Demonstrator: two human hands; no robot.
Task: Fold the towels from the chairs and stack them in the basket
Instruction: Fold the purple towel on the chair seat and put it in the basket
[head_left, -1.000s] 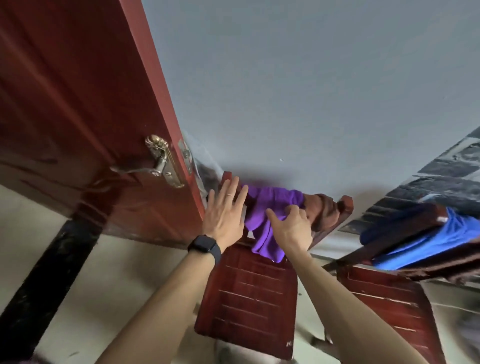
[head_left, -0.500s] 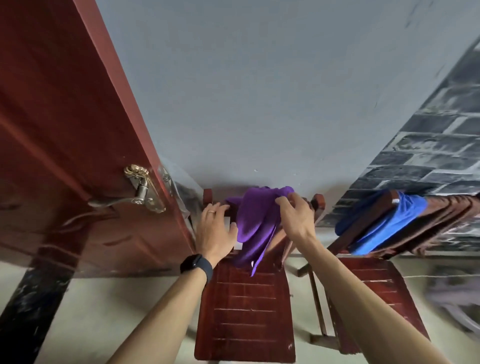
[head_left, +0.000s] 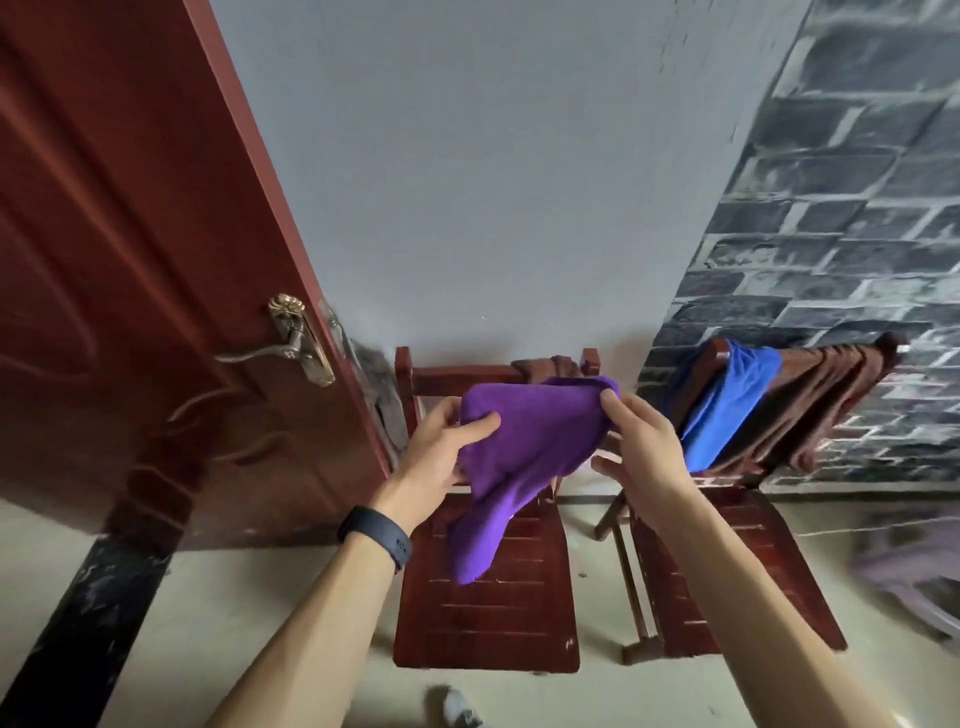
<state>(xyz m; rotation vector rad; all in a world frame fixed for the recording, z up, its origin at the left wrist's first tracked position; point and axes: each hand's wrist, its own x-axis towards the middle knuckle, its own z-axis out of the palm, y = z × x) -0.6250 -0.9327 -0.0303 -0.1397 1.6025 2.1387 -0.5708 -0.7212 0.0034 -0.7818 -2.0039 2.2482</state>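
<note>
1. A red-brown door (head_left: 130, 234) fills my 10 o'clock, with its brass handle (head_left: 291, 343) at 9.
2. Plain grey wall (head_left: 493, 182) at 12.
3. Brick-patterned wall (head_left: 841, 208) at 2.
4. Pale floor (head_left: 234, 597) below, with a black strip (head_left: 88, 597) at 8.

- Door (head_left: 130, 260) stands open at left, and its lever handle (head_left: 260, 354) juts toward the left chair (head_left: 488, 613). Only a narrow gap separates the door edge from the chair back.
- Grey wall (head_left: 493, 182) rises directly behind both chair backs and closes the far side.
- Purple towel (head_left: 530, 447), gripped by left hand (head_left: 441, 452) and right hand (head_left: 644, 441), hangs low over the left chair's seat.
- Right chair (head_left: 727, 571) stands just beside, its back draped with blue towel (head_left: 727, 410) and brown towel (head_left: 821, 405). A slim gap runs between the seats.
- Bare floor (head_left: 208, 623) lies open at lower left.
</note>
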